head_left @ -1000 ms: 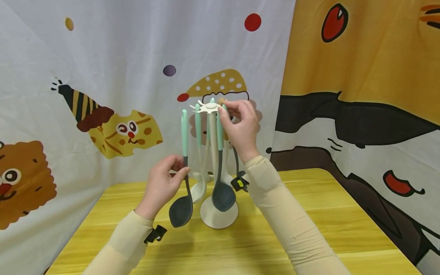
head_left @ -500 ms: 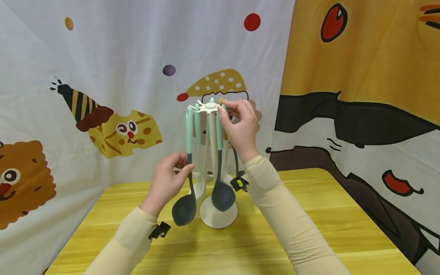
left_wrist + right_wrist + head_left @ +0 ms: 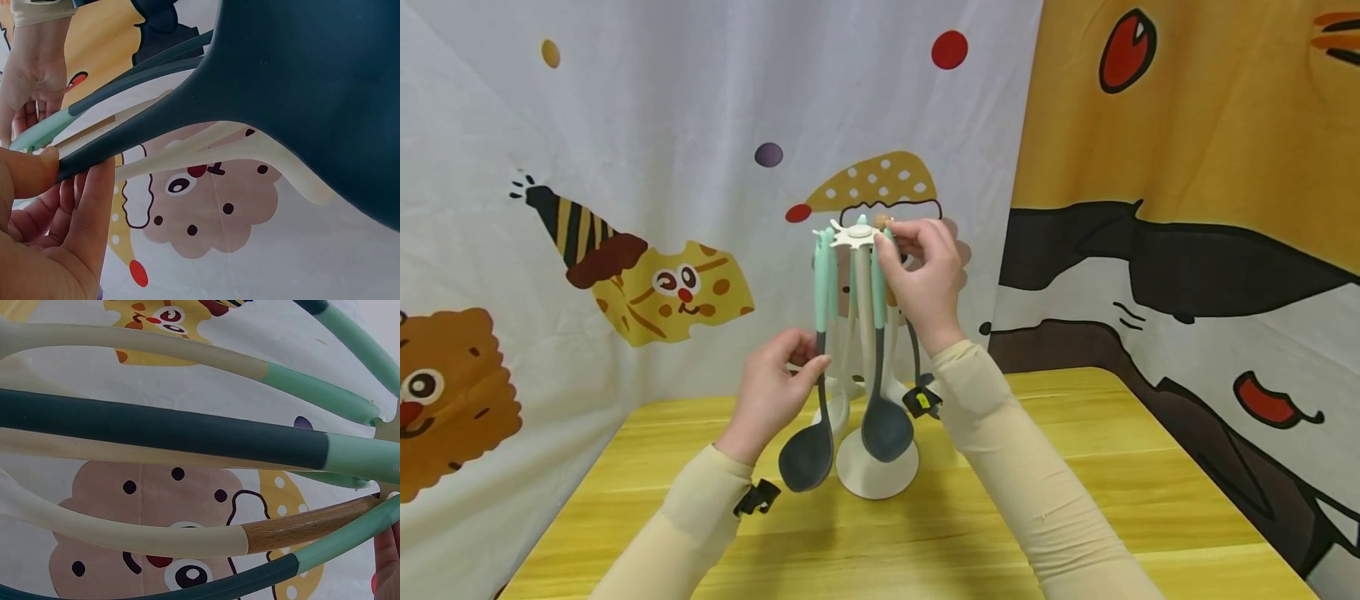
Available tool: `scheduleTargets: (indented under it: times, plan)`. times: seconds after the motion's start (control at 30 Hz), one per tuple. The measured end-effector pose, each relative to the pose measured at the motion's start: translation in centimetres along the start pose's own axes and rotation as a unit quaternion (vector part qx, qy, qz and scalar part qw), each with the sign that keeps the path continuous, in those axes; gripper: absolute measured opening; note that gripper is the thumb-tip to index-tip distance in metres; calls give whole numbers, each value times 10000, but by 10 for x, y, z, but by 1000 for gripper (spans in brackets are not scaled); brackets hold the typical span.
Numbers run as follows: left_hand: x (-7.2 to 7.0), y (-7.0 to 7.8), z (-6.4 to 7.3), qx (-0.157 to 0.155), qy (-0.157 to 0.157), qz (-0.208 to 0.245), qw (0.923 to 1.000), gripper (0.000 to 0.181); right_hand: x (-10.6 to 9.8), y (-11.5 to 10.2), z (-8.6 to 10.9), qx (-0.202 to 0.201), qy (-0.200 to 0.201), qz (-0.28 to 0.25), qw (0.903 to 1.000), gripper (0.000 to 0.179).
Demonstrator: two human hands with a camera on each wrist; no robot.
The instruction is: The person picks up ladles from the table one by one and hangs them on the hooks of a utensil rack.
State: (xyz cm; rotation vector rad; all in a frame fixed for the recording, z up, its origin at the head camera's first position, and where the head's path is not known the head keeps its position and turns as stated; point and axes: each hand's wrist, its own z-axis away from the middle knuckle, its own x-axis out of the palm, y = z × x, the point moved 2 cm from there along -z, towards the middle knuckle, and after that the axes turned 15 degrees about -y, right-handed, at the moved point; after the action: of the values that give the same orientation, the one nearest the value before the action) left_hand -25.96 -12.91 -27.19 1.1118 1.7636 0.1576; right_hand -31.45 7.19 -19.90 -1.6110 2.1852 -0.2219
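My left hand [image 3: 767,392] pinches the dark shaft of a ladle [image 3: 805,458] with a mint-green handle. That ladle hangs upright at the left of a cream utensil rack [image 3: 876,479], its handle top right at a prong. In the left wrist view the ladle [image 3: 300,81] looms large, thumb and fingers around its shaft. My right hand [image 3: 928,275] grips the right side of the rack's top between thumb and forefinger. A second dark ladle [image 3: 889,429] hangs at the front. Only fingertips of the right hand [image 3: 387,556] show in the right wrist view.
More utensils hang around the rack, including a white ladle [image 3: 835,412] and a wooden-handled utensil [image 3: 312,525] with a cream shaft. The rack stands on a yellow wood-grain table [image 3: 1000,517]. A cartoon-printed curtain [image 3: 700,108] hangs behind it.
My left hand has moved the ladle rightward, bringing its handle top from beside the rack to a left prong. My right hand has stayed in place on the rack.
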Motion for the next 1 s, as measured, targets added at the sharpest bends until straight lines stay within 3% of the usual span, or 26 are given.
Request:
scheduleTargets:
  times: [0.47, 1.0]
  plan:
    - [9, 2, -3, 104, -214, 120, 9996, 15, 0, -2, 0, 8, -32, 82, 10000, 19]
    - [18, 2, -7, -32, -120, 151, 9998, 17, -1, -1, 0, -19, -38, 66, 10000, 19]
